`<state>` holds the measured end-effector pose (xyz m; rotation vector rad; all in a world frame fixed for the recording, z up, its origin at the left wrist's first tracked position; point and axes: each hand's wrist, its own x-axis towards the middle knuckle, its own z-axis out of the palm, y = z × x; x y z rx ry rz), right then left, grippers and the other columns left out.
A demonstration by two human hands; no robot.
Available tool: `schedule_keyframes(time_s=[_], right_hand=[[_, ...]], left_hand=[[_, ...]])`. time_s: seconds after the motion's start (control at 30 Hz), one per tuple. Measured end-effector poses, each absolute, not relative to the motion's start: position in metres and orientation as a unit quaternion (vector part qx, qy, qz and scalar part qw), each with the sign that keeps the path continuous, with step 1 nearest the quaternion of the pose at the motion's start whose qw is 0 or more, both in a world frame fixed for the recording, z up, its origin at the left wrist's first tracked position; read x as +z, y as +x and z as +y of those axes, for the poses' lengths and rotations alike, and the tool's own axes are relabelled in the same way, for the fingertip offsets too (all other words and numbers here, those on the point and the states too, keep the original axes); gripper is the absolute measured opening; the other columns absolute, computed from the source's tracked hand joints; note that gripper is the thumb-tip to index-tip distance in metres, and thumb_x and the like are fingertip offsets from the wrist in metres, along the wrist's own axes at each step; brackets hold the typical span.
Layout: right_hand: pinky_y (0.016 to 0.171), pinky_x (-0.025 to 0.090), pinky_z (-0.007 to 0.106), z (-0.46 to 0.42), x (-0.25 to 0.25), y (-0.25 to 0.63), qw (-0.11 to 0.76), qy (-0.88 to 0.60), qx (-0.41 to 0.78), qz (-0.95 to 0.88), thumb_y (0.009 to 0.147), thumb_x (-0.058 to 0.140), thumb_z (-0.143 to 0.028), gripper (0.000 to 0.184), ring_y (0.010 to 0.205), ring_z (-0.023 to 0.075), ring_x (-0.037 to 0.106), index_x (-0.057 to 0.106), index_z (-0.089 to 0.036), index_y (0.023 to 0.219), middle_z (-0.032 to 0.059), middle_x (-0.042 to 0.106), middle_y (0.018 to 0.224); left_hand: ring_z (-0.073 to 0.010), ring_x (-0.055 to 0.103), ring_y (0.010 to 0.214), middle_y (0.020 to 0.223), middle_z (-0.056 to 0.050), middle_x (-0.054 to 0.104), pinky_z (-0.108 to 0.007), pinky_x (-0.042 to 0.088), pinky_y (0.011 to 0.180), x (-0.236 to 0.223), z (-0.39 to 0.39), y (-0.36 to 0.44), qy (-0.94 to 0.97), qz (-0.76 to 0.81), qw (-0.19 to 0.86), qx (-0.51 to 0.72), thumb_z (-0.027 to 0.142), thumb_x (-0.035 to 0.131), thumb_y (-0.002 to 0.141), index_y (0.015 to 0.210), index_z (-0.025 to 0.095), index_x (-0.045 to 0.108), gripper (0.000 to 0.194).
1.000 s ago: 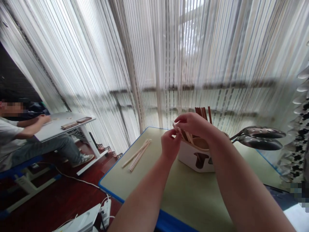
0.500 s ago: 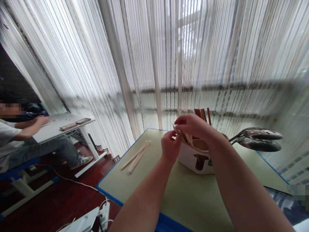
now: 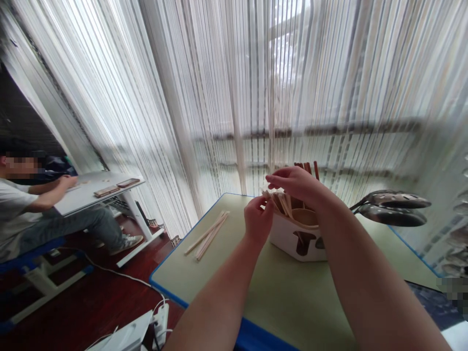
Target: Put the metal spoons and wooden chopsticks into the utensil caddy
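Observation:
A white utensil holder (image 3: 288, 244) with a cut-out in its side stands on the pale green table. Light wooden chopsticks (image 3: 283, 204) in clear wrappers lean at its left side, beside a round tan compartment. My left hand (image 3: 257, 218) is at the holder's left rim, thumb and fingers closed around the wrapped ends of chopsticks. Just above, my right hand (image 3: 298, 185) hovers with fingers stretched out and slightly apart, nothing visible in them. To the left, a few more wrapped chopsticks (image 3: 209, 235) lie crossed on the table.
Dark red-brown sticks (image 3: 316, 170) rise at the holder's back. Metal slotted spoons or skimmers (image 3: 395, 208) jut out to the right. At the left, a person (image 3: 47, 197) sits at a white table (image 3: 80, 202). A power strip (image 3: 161, 321) with cables is below the table's left edge.
My right hand has lifted slightly away from the left fingertips and its fingers have loosened. More of the wrapped chopsticks shows between the hands. The left hand has barely moved.

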<state>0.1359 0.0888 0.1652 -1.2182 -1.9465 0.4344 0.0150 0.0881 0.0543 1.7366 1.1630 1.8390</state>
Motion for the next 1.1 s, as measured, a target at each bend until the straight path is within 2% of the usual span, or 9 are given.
schedule_keyframes(time_s=[0.23, 0.37, 0.5, 0.6, 0.7, 0.77, 0.9, 1.0, 1.1], right_hand=[[0.052, 0.043, 0.023, 0.088, 0.165, 0.131, 0.372, -0.481, 0.170, -0.775, 0.079, 0.051, -0.058, 0.045, 0.054, 0.0133, 0.057, 0.070, -0.017, 0.075, 0.0048, 0.065, 0.061], [0.055, 0.043, 0.024, 0.086, 0.168, 0.132, 0.385, -0.492, 0.145, -0.768, 0.080, 0.051, -0.053, 0.041, 0.054, 0.0131, 0.056, 0.070, -0.017, 0.074, 0.0041, 0.064, 0.059], [0.052, 0.040, 0.025, 0.067, 0.179, 0.128, 0.445, -0.494, 0.099, -0.740, 0.083, 0.047, -0.049, 0.040, 0.054, 0.0136, 0.055, 0.069, -0.017, 0.077, 0.0031, 0.063, 0.059], [0.058, 0.043, 0.026, 0.047, 0.186, 0.119, 0.510, -0.456, 0.067, -0.726, 0.082, 0.050, -0.045, 0.032, 0.067, 0.0157, 0.061, 0.069, -0.019, 0.083, 0.0035, 0.067, 0.073], [0.068, 0.046, 0.027, 0.036, 0.186, 0.107, 0.542, -0.389, 0.068, -0.742, 0.081, 0.053, -0.037, 0.023, 0.077, 0.0160, 0.062, 0.068, -0.021, 0.089, 0.0037, 0.069, 0.085], [0.071, 0.047, 0.027, 0.036, 0.181, 0.097, 0.553, -0.357, 0.067, -0.750, 0.081, 0.053, -0.033, 0.021, 0.078, 0.0155, 0.062, 0.067, -0.020, 0.091, 0.0041, 0.069, 0.087], [0.070, 0.048, 0.027, 0.039, 0.167, 0.071, 0.559, -0.323, 0.097, -0.757, 0.082, 0.052, -0.028, 0.020, 0.080, 0.0149, 0.062, 0.064, -0.020, 0.096, 0.0045, 0.067, 0.093], [0.068, 0.047, 0.027, 0.044, 0.144, 0.045, 0.554, -0.300, 0.126, -0.766, 0.083, 0.049, -0.027, 0.019, 0.079, 0.0147, 0.061, 0.062, -0.021, 0.097, 0.0044, 0.067, 0.091], [0.069, 0.046, 0.029, 0.058, 0.099, 0.018, 0.517, -0.315, 0.134, -0.785, 0.083, 0.047, -0.026, 0.020, 0.077, 0.0156, 0.060, 0.061, -0.021, 0.097, 0.0048, 0.066, 0.089]], left_hand=[[-0.0162, 0.056, 0.075, 0.080, -0.005, 0.064, -0.024, 0.043, 0.061, 0.059, 0.086, 0.013, 0.640, 0.394, 0.139, 0.645, 0.032, 0.050, 0.084, 0.076, 0.018, 0.066, 0.023], [-0.0162, 0.055, 0.074, 0.075, -0.004, 0.063, -0.025, 0.042, 0.063, 0.060, 0.084, 0.012, 0.664, 0.389, 0.109, 0.629, 0.027, 0.047, 0.085, 0.072, 0.019, 0.065, 0.024], [-0.0156, 0.055, 0.070, 0.074, -0.004, 0.063, -0.026, 0.043, 0.064, 0.056, 0.084, 0.014, 0.671, 0.403, 0.087, 0.617, 0.026, 0.047, 0.084, 0.066, 0.018, 0.063, 0.025], [-0.0140, 0.056, 0.069, 0.096, -0.008, 0.065, -0.025, 0.045, 0.059, 0.057, 0.082, 0.015, 0.622, 0.407, 0.092, 0.662, 0.029, 0.053, 0.080, 0.091, 0.018, 0.065, 0.019], [-0.0126, 0.057, 0.073, 0.118, -0.012, 0.057, -0.024, 0.047, 0.061, 0.067, 0.082, 0.002, 0.533, 0.391, 0.084, 0.745, 0.032, 0.051, 0.082, 0.125, 0.019, 0.046, 0.045], [-0.0125, 0.058, 0.075, 0.119, -0.012, 0.056, -0.023, 0.047, 0.061, 0.076, 0.087, -0.019, 0.474, 0.397, 0.065, 0.783, 0.034, 0.047, 0.085, 0.129, 0.020, 0.041, 0.047], [-0.0128, 0.058, 0.074, 0.108, -0.009, 0.061, -0.022, 0.046, 0.059, 0.077, 0.105, -0.088, 0.433, 0.472, 0.013, 0.768, 0.035, 0.048, 0.084, 0.120, 0.019, 0.051, 0.040], [-0.0145, 0.058, 0.074, 0.096, -0.008, 0.065, -0.026, 0.048, 0.067, 0.057, 0.115, -0.137, 0.464, 0.562, -0.032, 0.684, 0.031, 0.049, 0.083, 0.109, 0.016, 0.059, 0.032], [-0.0155, 0.059, 0.070, 0.097, -0.010, 0.065, -0.030, 0.048, 0.071, 0.035, 0.118, -0.162, 0.473, 0.669, -0.029, 0.572, 0.025, 0.052, 0.078, 0.103, 0.013, 0.062, 0.030]])
